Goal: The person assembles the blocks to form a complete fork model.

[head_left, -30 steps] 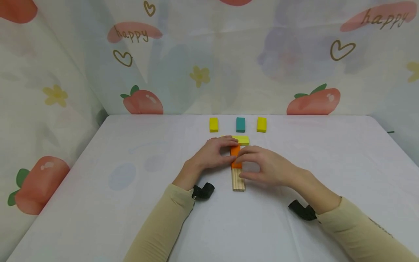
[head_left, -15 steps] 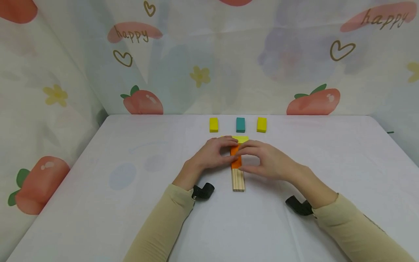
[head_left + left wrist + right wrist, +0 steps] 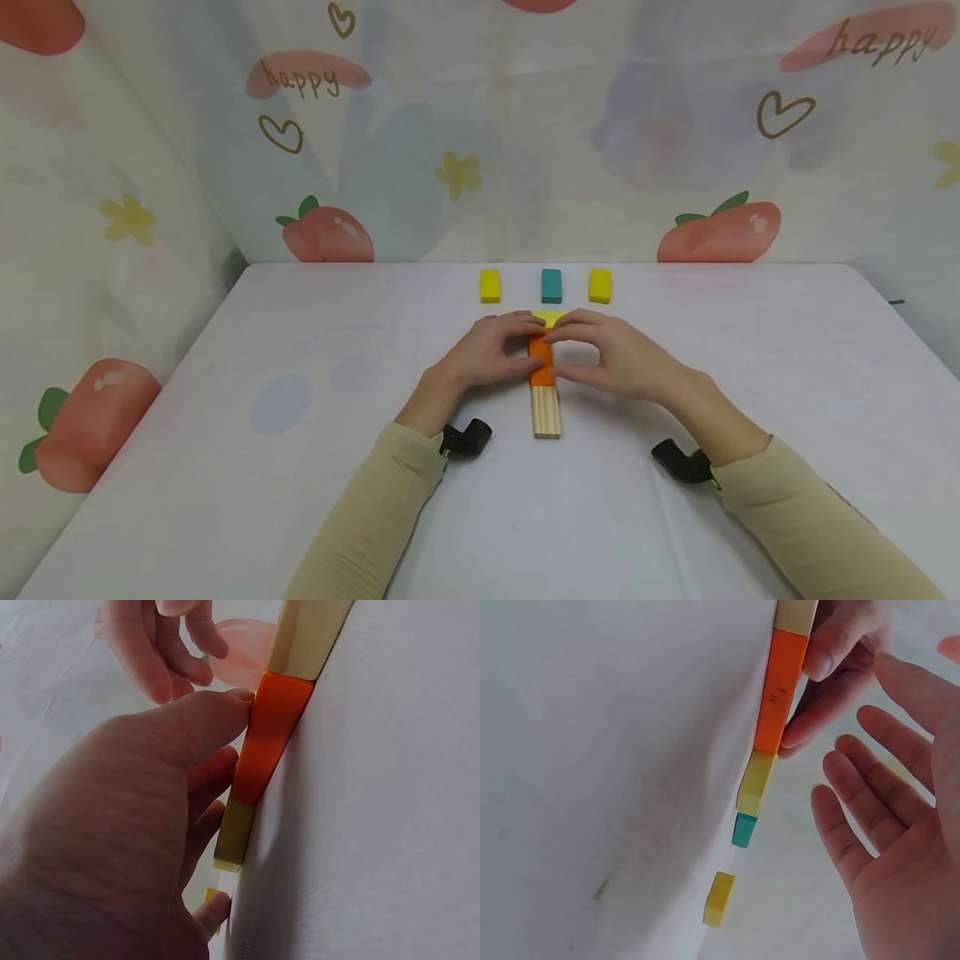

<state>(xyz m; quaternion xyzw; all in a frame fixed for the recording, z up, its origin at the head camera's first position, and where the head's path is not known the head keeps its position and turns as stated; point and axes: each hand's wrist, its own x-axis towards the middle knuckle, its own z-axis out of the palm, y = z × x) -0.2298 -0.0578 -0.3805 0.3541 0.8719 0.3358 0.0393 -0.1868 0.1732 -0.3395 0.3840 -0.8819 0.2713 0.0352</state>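
Observation:
In the head view a line of blocks runs away from the person: a plain wooden block (image 3: 547, 412), an orange block (image 3: 542, 375), then a yellow block (image 3: 549, 319) lying crosswise at the far end. My left hand (image 3: 491, 350) rests on the orange block, its thumb and forefinger spread and touching it. The left wrist view shows the left thumb against the orange block's (image 3: 276, 735) edge. My right hand (image 3: 626, 354) hovers to the right with loosely bent fingers. In the right wrist view that hand (image 3: 900, 832) is apart from the blocks. The hands partly hide the crosswise block.
A yellow block (image 3: 490, 286), a teal block (image 3: 551, 286) and another yellow block (image 3: 600, 286) stand in a spaced row near the back edge. White cloth covers the table (image 3: 300, 483). Behind it hangs a printed cloth (image 3: 525, 125). Black camera mounts are on both wrists.
My right hand has moved away from the person along the block line, from beside the wooden block to beside the orange and far yellow blocks. My left hand has stayed in place.

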